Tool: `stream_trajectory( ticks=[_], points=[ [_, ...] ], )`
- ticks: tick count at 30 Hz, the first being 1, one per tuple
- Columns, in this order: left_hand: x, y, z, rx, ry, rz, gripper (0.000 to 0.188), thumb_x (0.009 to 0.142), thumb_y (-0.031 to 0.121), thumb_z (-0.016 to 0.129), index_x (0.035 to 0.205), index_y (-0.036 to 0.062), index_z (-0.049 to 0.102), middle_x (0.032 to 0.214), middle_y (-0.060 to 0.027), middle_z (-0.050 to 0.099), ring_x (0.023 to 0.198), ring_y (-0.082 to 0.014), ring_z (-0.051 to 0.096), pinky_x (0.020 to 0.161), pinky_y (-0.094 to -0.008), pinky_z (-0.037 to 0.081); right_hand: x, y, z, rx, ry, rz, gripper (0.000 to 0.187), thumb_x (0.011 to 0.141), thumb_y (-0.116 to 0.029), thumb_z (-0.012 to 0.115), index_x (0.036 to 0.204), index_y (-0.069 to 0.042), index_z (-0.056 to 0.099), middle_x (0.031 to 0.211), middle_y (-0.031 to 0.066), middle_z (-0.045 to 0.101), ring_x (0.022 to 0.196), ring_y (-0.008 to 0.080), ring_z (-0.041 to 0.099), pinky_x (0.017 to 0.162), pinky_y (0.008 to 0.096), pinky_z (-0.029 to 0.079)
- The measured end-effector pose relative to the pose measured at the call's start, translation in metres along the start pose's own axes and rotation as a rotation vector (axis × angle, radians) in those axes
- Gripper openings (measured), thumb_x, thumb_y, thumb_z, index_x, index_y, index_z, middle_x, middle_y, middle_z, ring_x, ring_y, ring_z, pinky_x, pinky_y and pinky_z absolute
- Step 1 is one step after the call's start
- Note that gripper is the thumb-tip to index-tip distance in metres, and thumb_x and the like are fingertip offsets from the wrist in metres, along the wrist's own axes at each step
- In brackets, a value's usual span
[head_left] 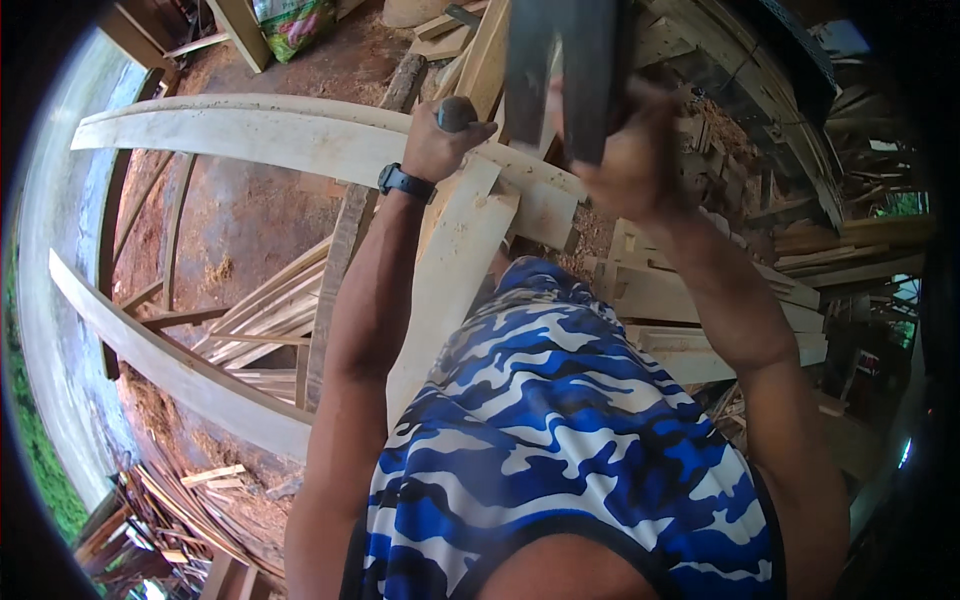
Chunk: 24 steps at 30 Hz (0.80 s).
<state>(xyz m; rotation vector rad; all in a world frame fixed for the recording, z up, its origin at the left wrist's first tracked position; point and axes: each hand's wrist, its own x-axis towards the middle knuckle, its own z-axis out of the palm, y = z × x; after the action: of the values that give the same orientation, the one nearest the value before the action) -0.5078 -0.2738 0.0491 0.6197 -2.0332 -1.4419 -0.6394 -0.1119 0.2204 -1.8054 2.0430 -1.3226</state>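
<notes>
My left hand, with a watch on its wrist, is wrapped round an upright chisel. Only the rounded dark end of its handle shows above the fist; the blade is hidden. The fist is over a long pale plank, beside where it meets a wide board. To its right, my right hand is closed round a dark, blocky mallet, raised near the top of the view. Both hand and mallet are smeared by motion, and the mallet's handle is hardly visible.
A curved pale board juts out at the left. Thin wood strips lie below the plank, with scrap wood at lower left. Notched timbers are stacked on the right. A colourful sack stands at the top.
</notes>
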Motion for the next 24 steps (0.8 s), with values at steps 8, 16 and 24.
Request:
stream_trajectory(
  ticks=[8,16,24],
  points=[
    [-0.017,-0.009,0.002,-0.221,0.123,0.132,0.018,0.076,0.02,0.078,0.076,0.003,0.07,0.069,-0.0012,0.063,0.063,-0.0112,0.057,0.053,-0.0286,0.041,-0.008,-0.008,-0.003,-0.384,-0.368,0.114,0.02,0.084,-0.017,0.072,0.093,0.001,0.072,0.078,0.0248,0.07,0.08,0.0447,0.071,0.071,0.0463,0.058],
    [-0.008,-0.011,0.003,0.162,0.214,0.573,0.011,0.081,0.014,0.073,0.078,0.0045,0.076,0.069,-0.0062,0.069,0.062,-0.0198,0.067,0.059,-0.0315,0.052,-0.02,0.018,0.015,-0.583,-0.629,0.323,0.02,0.08,-0.013,0.071,0.095,0.0,0.073,0.086,0.0243,0.073,0.086,0.0416,0.074,0.079,0.0484,0.06],
    [-0.018,-0.009,0.01,-0.273,0.054,0.141,0.006,0.069,0.003,0.073,0.073,0.0023,0.069,0.064,-0.0019,0.064,0.06,-0.0118,0.06,0.055,-0.0289,0.045,-0.029,-0.017,0.02,-0.209,-0.179,0.077,0.022,0.077,-0.015,0.074,0.092,0.001,0.072,0.084,0.026,0.071,0.083,0.0399,0.073,0.078,0.0495,0.06]
  ],
)
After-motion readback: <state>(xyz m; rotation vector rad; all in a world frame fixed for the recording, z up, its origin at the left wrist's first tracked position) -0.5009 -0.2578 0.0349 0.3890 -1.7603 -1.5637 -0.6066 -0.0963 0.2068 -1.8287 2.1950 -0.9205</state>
